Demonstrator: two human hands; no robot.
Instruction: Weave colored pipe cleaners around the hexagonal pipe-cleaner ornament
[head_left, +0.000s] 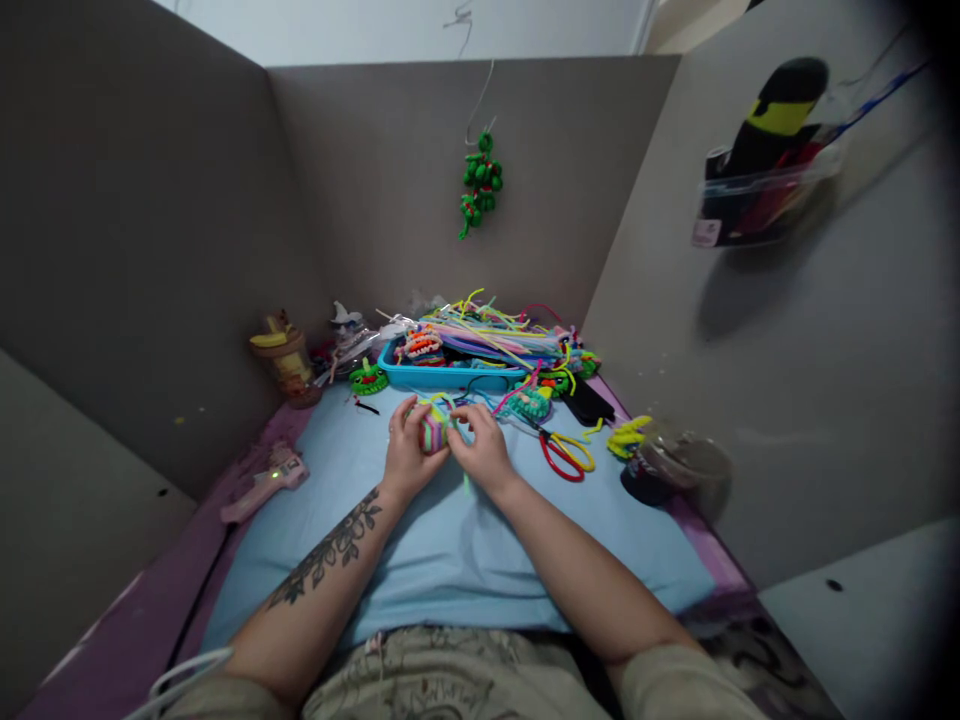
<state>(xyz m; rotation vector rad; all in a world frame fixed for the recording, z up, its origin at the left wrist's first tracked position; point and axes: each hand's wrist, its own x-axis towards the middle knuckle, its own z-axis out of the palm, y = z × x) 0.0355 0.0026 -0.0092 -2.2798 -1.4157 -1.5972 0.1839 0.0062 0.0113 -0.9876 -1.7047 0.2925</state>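
My left hand (407, 455) grips a small rounded piece striped in pastel colours (433, 434), which looks wound from fuzzy pipe cleaners. Against its right side, my right hand (484, 452) pinches a pale green pipe cleaner (466, 484) whose end hangs below the fingers. Both hands are close together over the light blue cloth (457, 560). Just beyond my right hand lies a teal fuzzy figure (529, 402). Scissors with red and yellow handles (564, 456) rest to its right. The fingers partly cover the striped piece.
A blue tray (450, 378) heaped with pipe cleaners (487, 335) stands at the back. The glue gun (266, 483) lies left, its cord trailing forward. A black phone-like object (587, 402) and a dark jar (651, 478) are right. Grey panels enclose three sides; green figures (481, 183) hang behind.
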